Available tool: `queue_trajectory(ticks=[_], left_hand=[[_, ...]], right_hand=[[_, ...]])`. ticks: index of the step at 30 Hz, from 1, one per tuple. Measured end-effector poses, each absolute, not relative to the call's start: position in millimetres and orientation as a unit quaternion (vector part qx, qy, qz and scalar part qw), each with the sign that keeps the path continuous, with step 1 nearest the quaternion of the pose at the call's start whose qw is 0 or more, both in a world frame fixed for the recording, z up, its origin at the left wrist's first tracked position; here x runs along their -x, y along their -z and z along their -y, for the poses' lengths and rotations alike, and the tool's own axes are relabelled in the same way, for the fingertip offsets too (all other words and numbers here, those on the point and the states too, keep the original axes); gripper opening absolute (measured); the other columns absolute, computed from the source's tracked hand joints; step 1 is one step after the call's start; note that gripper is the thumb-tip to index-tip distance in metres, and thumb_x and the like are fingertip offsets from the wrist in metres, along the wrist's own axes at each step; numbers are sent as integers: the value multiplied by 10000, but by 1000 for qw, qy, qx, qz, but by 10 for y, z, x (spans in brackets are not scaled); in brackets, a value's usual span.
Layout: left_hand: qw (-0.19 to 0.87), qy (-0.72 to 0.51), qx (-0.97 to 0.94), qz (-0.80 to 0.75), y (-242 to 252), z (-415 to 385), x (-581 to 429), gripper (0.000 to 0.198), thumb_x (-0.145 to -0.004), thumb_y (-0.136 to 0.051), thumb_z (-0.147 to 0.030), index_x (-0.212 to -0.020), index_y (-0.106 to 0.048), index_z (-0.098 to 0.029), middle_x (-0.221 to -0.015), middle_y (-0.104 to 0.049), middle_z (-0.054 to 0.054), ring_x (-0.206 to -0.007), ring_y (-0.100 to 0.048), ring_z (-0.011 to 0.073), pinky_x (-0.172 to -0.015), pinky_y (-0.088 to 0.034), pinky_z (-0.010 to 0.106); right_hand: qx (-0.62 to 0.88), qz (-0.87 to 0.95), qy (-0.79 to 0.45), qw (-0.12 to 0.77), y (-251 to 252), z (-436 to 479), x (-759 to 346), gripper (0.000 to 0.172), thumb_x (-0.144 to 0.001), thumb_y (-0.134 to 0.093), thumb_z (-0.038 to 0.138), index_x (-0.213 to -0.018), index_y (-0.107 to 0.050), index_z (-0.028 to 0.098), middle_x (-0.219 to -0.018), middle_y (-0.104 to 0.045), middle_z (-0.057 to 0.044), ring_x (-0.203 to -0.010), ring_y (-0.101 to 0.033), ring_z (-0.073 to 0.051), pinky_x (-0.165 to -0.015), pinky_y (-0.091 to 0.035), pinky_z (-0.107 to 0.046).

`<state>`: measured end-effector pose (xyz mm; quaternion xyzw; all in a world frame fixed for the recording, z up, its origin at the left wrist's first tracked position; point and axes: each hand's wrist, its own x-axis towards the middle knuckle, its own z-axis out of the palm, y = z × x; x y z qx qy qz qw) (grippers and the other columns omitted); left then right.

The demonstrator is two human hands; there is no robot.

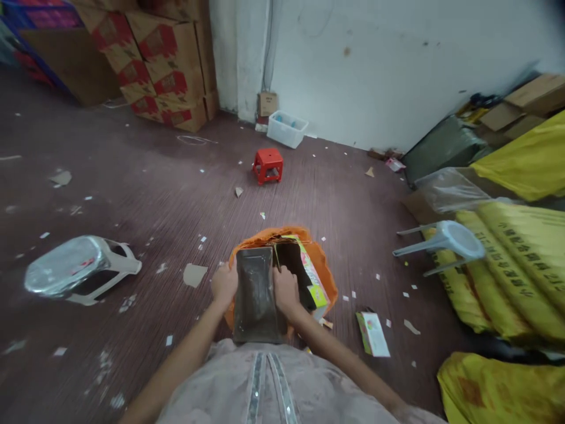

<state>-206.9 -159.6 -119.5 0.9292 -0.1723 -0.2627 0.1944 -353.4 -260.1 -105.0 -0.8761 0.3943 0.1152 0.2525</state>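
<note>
An orange bag (327, 274) stands open on the floor right in front of my body. A dark grey rectangular tray (255, 291) rests in its mouth, on the left side. My left hand (224, 287) is closed on the tray's left edge, where the bag's rim also lies. On the tray's right edge my right hand (286, 288) is closed, its fingers bent over the side. To the right of that hand, a dark piece and a green-and-white printed box (314, 277) stick out of the bag.
A red stool (268, 165) stands ahead. A white stool (83, 268) lies at left, another (459, 240) at right by yellow sacks (507, 265). Cartons (168, 70) are stacked back left; a clear bin (286, 129) sits by the wall. A small box (374, 334) and scraps litter the floor.
</note>
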Motion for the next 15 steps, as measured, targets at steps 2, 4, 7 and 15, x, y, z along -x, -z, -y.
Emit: queue_trajectory(ticks=[2,4,7,15], left_hand=[[168,252,-937,175,1207,1555,2016,612,-1058,-248,-470,-1088,-704,-63,-1062,-694,230,-1055,-655,373,-777,-397,379],[146,243,-941,182,1217,1516,2002,611,-1053,-257,-495,-1077,-698,-74,-1031,-697,231,-1042,-659,383,-764,-392,379],[148,248,-938,194,1230,1522,2018,561,-1054,-296,-492,-1046,-700,-103,-1043,-707,194,-1038,-669,337,-771,-402,349],[140,247,-945,160,1301,1599,1701,563,-1084,-193,-368,-1168,-651,-52,-1118,-691,198,-1078,-660,289,-803,-403,321]], right_hand=[[812,-392,-26,433,1071,2535,3589,469,-997,-366,270,-1448,-455,179,-1391,-536,-148,-1262,-543,-263,-1098,-409,-413],[731,-345,26,588,1082,2603,3615,659,-1012,-377,458,-1598,-154,253,-1501,-458,-103,-1349,-488,-218,-1138,-388,-372],[780,-307,-49,543,1129,2743,3508,1035,-845,-643,622,-1624,-49,287,-1632,-220,-152,-1487,-291,-326,-1178,-310,-496],[873,-278,-191,354,1583,2545,2955,985,-804,-750,524,-1599,-185,390,-1545,-371,-187,-1344,-479,-409,-1053,-426,-525]])
